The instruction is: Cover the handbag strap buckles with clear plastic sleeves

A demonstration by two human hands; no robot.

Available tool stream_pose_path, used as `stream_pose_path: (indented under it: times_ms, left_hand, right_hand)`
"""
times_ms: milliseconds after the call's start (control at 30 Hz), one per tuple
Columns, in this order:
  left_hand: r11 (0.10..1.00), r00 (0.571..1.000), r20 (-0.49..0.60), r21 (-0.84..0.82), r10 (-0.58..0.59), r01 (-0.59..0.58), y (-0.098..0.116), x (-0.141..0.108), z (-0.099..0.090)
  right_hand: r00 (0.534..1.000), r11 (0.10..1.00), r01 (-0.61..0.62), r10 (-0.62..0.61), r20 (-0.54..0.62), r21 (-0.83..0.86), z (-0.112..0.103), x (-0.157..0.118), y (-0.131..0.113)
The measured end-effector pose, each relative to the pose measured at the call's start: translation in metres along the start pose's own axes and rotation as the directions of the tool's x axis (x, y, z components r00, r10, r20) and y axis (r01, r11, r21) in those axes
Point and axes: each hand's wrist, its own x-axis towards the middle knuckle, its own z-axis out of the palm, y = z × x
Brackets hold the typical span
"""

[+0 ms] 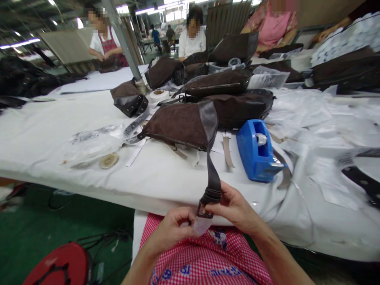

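A dark brown bag (178,122) with black end panels lies on the white-covered table in front of me. Its black strap (213,174) runs down over the table's front edge to a dark metal buckle (204,209). My right hand (234,206) is closed on the strap end just at the buckle, thumb in front. Left of the buckle, my left hand (179,225) pinches a small piece of translucent white wrapping (202,225), which hangs below the buckle. Whether the wrapping touches the buckle's prong I cannot tell.
A blue tape dispenser (257,152) stands right of the bag. More brown bags (219,83) are piled behind it. Clear plastic bags (308,114) spread over the right side. A tape roll (109,160) lies at left, a red stool (59,265) below. Several people work across the table.
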Motion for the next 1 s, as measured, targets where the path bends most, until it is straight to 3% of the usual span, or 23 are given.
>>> stream_pose_path:
  times_ms: [100,233,400,733,1000]
  left_hand:
    - [0.993,1.0,0.013,-0.119,-0.017,0.019,-0.004,0.001,0.0]
    - [0.987,1.0,0.021,-0.158,-0.02,0.023,-0.008,0.001,-0.004]
    - [0.973,1.0,0.023,-0.231,0.006,-0.001,-0.013,0.0,-0.008]
    - [0.972,1.0,0.02,-0.234,0.012,-0.007,-0.016,-0.002,-0.012]
    - [0.981,0.999,-0.013,-0.188,0.045,-0.047,-0.017,-0.004,-0.014]
  right_hand:
    - [0.999,0.998,-0.005,0.007,-0.031,0.067,0.006,0.002,0.007]
    - [0.998,0.993,-0.011,0.017,-0.055,0.115,0.01,0.003,0.014]
    - [0.998,0.997,-0.033,0.036,-0.051,0.067,0.008,0.003,0.017]
    - [0.997,0.996,-0.075,0.075,0.009,0.043,0.006,0.003,0.011]
    - [0.99,0.99,-0.14,0.14,-0.013,0.019,0.005,0.003,0.012]
